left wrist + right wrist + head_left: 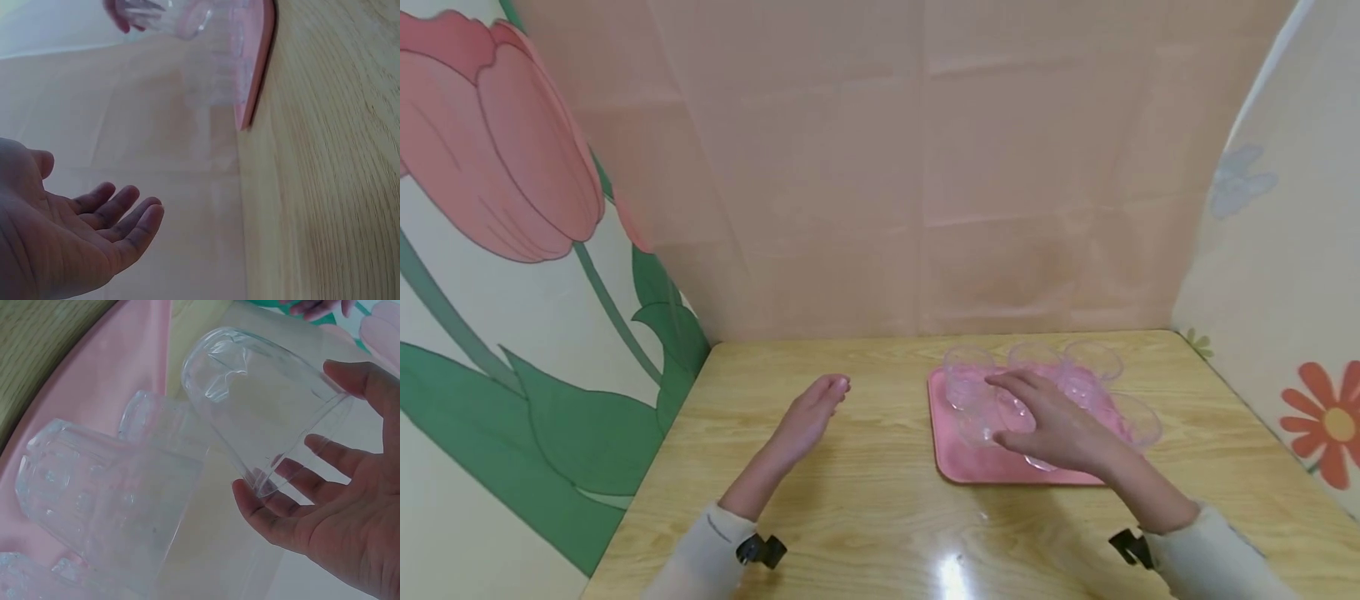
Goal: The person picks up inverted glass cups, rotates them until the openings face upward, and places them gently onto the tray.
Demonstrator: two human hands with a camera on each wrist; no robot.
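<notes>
My right hand grips a clear plastic cup by its rim, thumb on one side and fingers on the other. In the right wrist view the cup tilts, its base toward the upper left. Below it, several more clear cups stand on a pink tray. My left hand is held above the table, left of the tray, with nothing in it. Its fingers are loosely bent and the palm is turned inward, as the left wrist view shows.
The wooden table runs back to a pinkish cloth backdrop. Walls with printed flowers flank the table on both sides. The tray sits on the right half of the table.
</notes>
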